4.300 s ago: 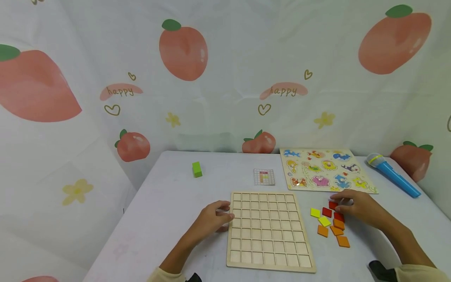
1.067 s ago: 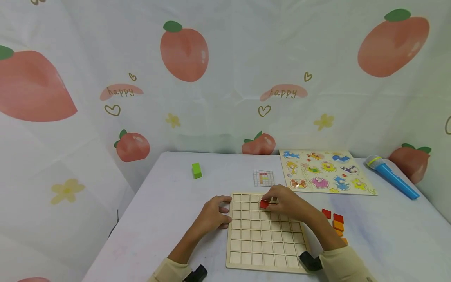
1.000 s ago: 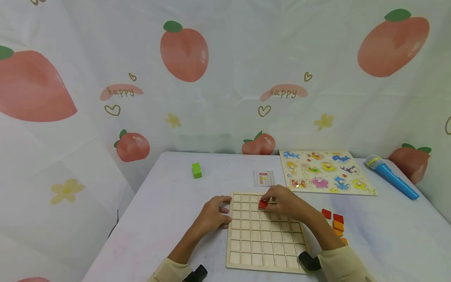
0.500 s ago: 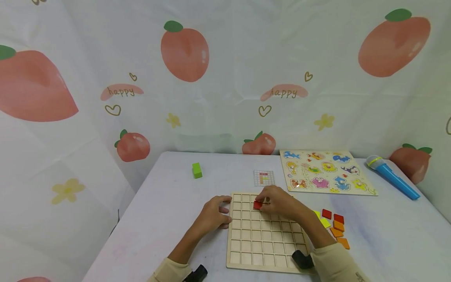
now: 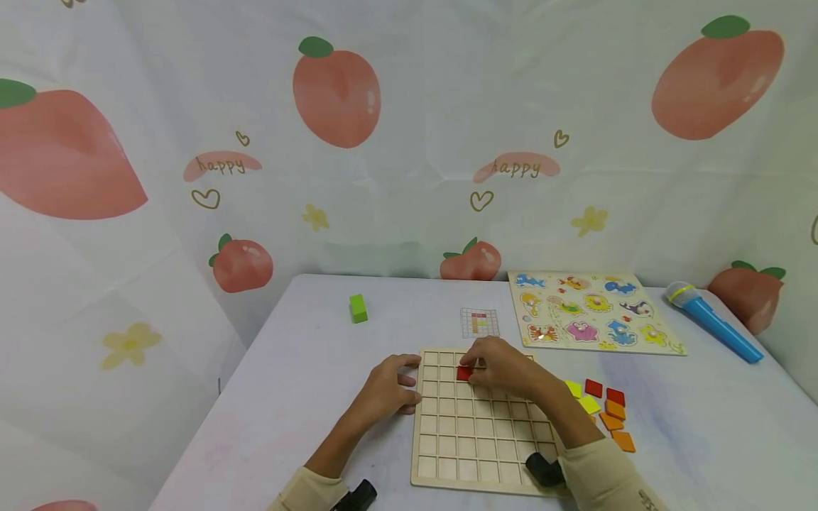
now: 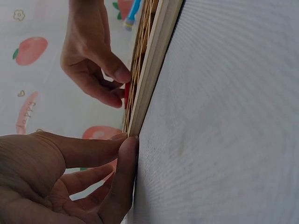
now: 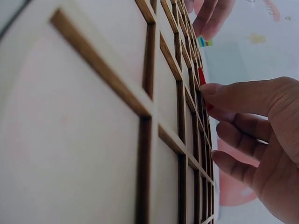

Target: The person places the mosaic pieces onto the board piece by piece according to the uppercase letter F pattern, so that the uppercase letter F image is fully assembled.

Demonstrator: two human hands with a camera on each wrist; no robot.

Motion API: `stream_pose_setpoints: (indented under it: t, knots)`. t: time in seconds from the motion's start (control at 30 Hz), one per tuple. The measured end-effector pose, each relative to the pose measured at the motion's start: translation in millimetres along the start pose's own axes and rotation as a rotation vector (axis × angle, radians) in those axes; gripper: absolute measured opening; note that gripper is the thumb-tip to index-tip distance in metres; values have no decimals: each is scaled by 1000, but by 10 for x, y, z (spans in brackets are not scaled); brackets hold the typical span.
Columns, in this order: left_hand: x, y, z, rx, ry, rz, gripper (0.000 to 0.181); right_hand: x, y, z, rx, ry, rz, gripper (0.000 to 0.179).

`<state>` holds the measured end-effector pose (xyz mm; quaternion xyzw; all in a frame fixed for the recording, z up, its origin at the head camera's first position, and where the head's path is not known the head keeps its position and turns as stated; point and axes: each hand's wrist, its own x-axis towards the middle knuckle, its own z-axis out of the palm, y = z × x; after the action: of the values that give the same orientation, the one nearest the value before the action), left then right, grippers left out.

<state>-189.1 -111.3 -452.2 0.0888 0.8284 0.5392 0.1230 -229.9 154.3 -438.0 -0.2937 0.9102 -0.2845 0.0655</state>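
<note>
A wooden grid board (image 5: pixel 486 426) with square cells lies on the table. My left hand (image 5: pixel 386 387) grips the board's left edge; in the left wrist view its thumb and a finger (image 6: pixel 124 175) meet at that edge. My right hand (image 5: pixel 501 365) pinches a red square tile (image 5: pixel 464 373) at a cell in the second row. The right wrist view shows the red tile (image 7: pixel 202 76) low against the grid, under the thumb. Whether it lies flat in the cell is hard to tell. Right of the board lie loose red tiles (image 5: pixel 593 388), yellow tiles (image 5: pixel 589 404) and orange tiles (image 5: pixel 623 441), partly behind the right forearm.
Behind the board lies a small card with a coloured grid pattern (image 5: pixel 479 323). An animal puzzle board (image 5: pixel 594 312) and a blue toy microphone (image 5: pixel 718 326) are at the back right. A green block (image 5: pixel 358 309) stands at the back left.
My right hand went from the loose tiles to the board with a red tile, then slid it slightly left along the second row. My left hand stays at the board's edge.
</note>
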Motion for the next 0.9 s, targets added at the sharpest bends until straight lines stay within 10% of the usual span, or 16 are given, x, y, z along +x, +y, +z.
stream_pose_setpoints:
  t: [0.9]
  knots:
    - [20,-32,2,6,4,-2,68,-207,51,-115,75,57,36,31]
